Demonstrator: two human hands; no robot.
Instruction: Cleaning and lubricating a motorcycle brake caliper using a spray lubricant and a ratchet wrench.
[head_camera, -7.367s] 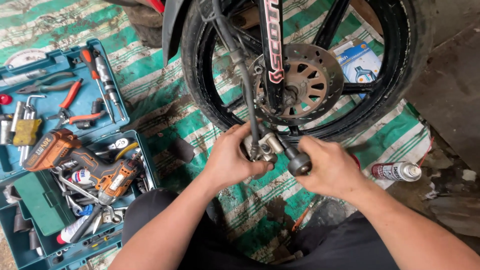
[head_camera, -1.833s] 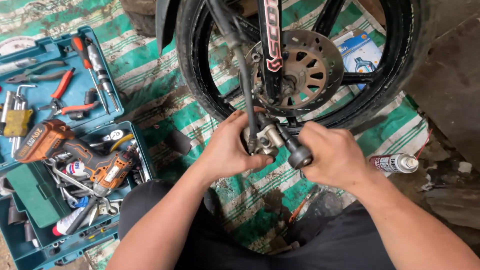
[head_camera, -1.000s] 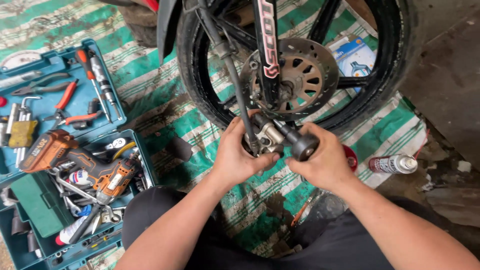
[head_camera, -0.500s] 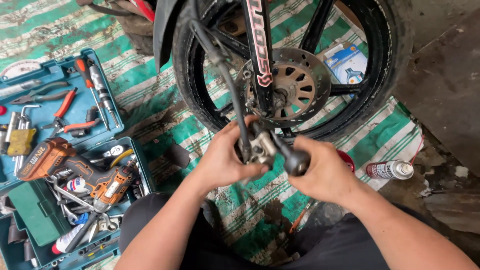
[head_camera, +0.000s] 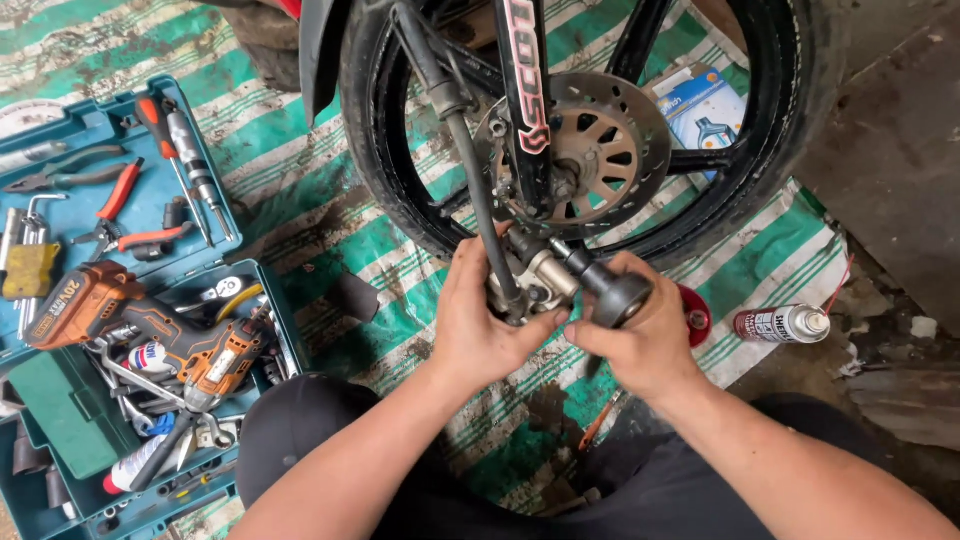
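Brake caliper (head_camera: 535, 283) mostly covered by left hand (head_camera: 480, 315) and right hand (head_camera: 640, 335), tool handle (head_camera: 610, 290) tip hidden against caliper, wheel (head_camera: 780, 120) cut off at top edge, toolbox (head_camera: 60, 470) cut off at left and bottom, red cap (head_camera: 695, 315) half hidden behind right hand

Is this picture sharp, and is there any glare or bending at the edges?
Head view: soft, even daylight with no hard shadows; both hands, left hand and right hand, look sharp, as does the brake disc; faint sheen on the spray can; the toolbox edges splay outward a little, a wide-lens effect.
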